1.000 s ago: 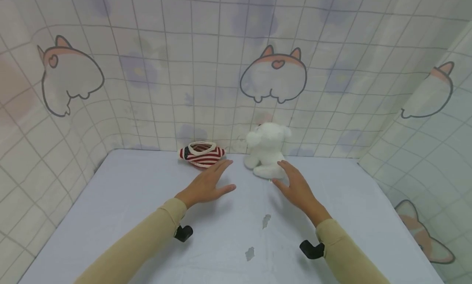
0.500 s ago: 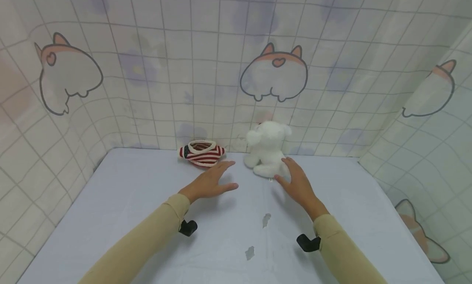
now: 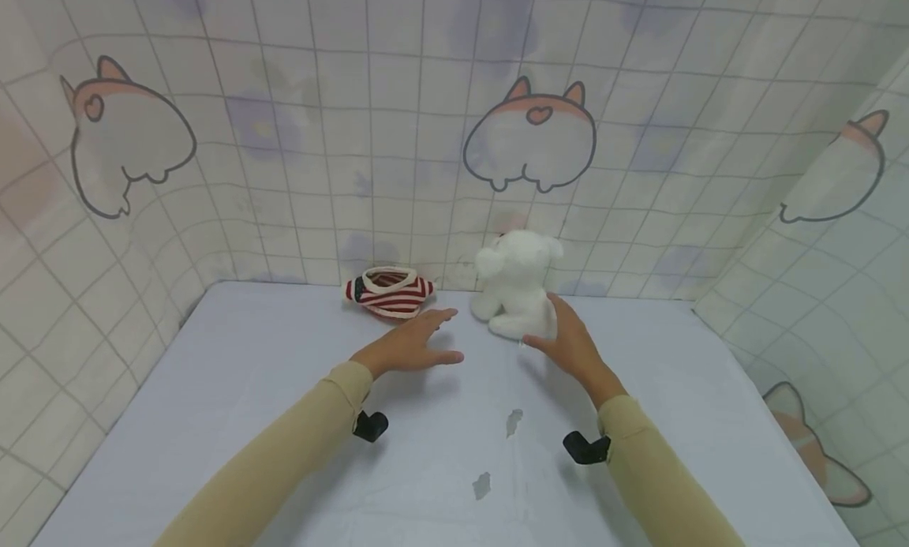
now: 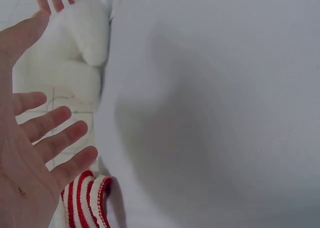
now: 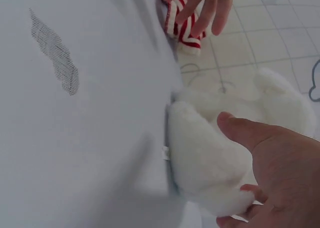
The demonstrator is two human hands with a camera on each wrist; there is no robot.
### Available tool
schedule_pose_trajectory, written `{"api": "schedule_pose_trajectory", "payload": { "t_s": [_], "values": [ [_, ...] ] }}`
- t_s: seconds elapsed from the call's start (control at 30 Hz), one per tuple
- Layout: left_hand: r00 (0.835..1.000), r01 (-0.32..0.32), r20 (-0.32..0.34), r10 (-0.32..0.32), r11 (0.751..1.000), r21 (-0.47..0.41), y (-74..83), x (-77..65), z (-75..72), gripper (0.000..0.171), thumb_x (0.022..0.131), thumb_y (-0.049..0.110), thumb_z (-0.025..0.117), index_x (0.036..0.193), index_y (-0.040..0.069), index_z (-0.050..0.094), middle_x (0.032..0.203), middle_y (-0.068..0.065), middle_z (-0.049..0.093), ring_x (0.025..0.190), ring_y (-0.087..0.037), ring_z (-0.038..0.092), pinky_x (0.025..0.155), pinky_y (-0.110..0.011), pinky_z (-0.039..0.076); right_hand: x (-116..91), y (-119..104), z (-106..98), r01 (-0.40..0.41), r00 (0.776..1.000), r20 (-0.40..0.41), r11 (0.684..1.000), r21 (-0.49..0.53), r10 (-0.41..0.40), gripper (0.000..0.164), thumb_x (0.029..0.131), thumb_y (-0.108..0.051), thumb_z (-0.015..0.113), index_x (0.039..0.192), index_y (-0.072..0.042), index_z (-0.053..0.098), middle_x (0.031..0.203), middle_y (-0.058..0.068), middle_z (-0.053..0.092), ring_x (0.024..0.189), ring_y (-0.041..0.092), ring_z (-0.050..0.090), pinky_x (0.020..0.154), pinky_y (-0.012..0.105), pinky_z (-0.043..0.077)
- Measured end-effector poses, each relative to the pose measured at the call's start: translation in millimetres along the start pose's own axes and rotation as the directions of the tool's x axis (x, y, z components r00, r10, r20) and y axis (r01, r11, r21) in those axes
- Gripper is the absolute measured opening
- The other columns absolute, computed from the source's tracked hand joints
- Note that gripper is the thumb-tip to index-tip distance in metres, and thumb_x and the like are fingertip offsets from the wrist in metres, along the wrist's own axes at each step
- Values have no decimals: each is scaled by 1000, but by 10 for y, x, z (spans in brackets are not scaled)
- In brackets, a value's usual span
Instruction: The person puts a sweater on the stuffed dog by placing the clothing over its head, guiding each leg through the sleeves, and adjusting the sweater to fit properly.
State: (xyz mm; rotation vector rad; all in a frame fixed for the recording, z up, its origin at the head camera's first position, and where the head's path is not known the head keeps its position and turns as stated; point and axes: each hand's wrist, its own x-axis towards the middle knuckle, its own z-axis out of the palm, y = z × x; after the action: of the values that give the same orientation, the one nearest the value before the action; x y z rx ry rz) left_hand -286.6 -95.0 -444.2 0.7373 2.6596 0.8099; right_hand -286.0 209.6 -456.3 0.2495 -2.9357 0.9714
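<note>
A white plush animal (image 3: pixel 521 279) with floppy ears sits upright at the table's far edge. My right hand (image 3: pixel 571 346) is at its right side; in the right wrist view the thumb (image 5: pixel 245 130) overlaps its body and the fingertips are right at its lower side. To the plush's left lies a small knitted doll sweater (image 3: pixel 393 294), red and white striped with a dark patch and a cream collar. My left hand (image 3: pixel 408 346) hovers just in front of the sweater, fingers spread and holding nothing. Its palm faces the plush (image 4: pixel 87 37) in the left wrist view.
The table has a pale cloth (image 3: pixel 248 373) with two grey worn patches (image 3: pixel 482 486) near the middle. Right behind the plush and sweater stands a checked fabric wall (image 3: pixel 419 152) with corgi prints, and similar fabric encloses both sides.
My right hand has moved forward to the plush's side. My left hand has shifted slightly forward and right. The plush and sweater stay in place, while the head view tilts slightly.
</note>
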Motion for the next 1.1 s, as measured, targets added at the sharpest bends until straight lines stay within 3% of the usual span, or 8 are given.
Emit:
{"api": "schedule_pose_trajectory", "payload": {
  "t_s": [0.37,0.53,0.73,1.1],
  "values": [
    [998,36,47,-33,997,-62,-36,95,-9,87,84,64,60,153,24,26,151,-4,40,133,-22,46,110,-47,39,211,9,21,-107,994,39,994,28,105,95,85,-35,73,152,0,15,156,25,26,143,42,25,117,56,22],
    [993,47,107,-39,996,-77,-23,105,-37,86,85,62,60,153,22,27,148,-7,45,133,-24,46,110,-48,38,281,26,38,-143,988,69,989,32,140,97,85,-34,73,152,1,13,155,27,26,143,43,26,117,55,23],
    [989,54,139,-43,996,-76,-34,134,-41,85,85,63,59,152,21,28,147,-6,46,131,-24,48,110,-47,39,360,24,66,-166,982,100,986,19,163,96,84,-37,74,152,0,17,151,27,33,139,43,33,114,55,28],
    [989,65,137,-51,993,-99,-53,169,-31,84,86,62,59,153,21,27,147,-7,46,132,-24,48,109,-49,39,469,36,207,-239,971,35,968,76,237,87,84,-42,71,147,1,27,143,25,44,131,41,43,110,53,35]
  ]
}}
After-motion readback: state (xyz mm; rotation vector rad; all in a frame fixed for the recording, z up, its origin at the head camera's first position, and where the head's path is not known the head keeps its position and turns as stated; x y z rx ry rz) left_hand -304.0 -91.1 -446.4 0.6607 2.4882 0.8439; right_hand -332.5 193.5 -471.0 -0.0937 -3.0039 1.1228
